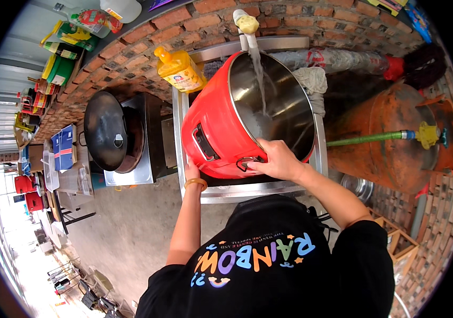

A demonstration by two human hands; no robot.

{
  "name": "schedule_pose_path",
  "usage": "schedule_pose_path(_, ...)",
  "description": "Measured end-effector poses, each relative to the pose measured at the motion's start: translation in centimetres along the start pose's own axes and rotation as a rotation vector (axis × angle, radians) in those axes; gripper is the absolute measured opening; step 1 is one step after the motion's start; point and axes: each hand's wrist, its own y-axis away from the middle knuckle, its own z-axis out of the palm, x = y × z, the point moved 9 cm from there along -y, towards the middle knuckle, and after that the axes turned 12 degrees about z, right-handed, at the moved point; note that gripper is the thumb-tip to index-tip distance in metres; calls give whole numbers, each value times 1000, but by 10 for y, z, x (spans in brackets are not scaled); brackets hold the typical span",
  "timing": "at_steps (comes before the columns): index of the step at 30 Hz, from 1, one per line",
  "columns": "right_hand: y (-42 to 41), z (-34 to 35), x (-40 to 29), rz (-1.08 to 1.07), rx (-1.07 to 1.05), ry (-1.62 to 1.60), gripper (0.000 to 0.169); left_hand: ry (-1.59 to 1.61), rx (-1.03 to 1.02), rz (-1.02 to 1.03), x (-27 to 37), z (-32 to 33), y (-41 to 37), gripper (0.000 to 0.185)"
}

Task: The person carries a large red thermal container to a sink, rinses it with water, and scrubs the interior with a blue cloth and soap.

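Observation:
A large red rice cooker body [214, 123] with a bare metal inside leans tilted in a steel-rimmed sink [246, 192]. Water runs into its mouth from a white tap [246, 26], and some lies against the inner wall. My right hand [280, 159] grips the near rim beside a small wire handle [246, 163], thumb outside. My left hand [191, 171] is at the lower left of the red body, a bangle on its wrist. Its fingers are mostly hidden beneath the cooker.
A yellow pump bottle [182, 71] and a grey cloth [312, 81] flank the sink. Left is a black wok [105, 131] on a steel stove [151, 159]; right, a rusty gas cylinder [385, 135] with a green hose [365, 138]. Bottles [91, 22] line a ledge above the brick wall [170, 24].

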Motion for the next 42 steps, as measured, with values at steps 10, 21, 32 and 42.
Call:
schedule_pose_path(10, -53, -25, -40, -36, 54, -83, 38, 70, -6, -51, 25, 34, 41, 84)
schedule_pose_path(21, -67, -20, -104, -17, -77, 324, 37, 391, 50, -142, -5, 89, 88, 82)
schedule_pose_path(32, -78, -2, -126, 12, -39, 288, 38, 437, 16, -87, 24, 67, 67, 77)
schedule_pose_path(42, -48, -75, -67, 126, -46, -527, 53, 156, 20, 341, 204, -3, 100, 56)
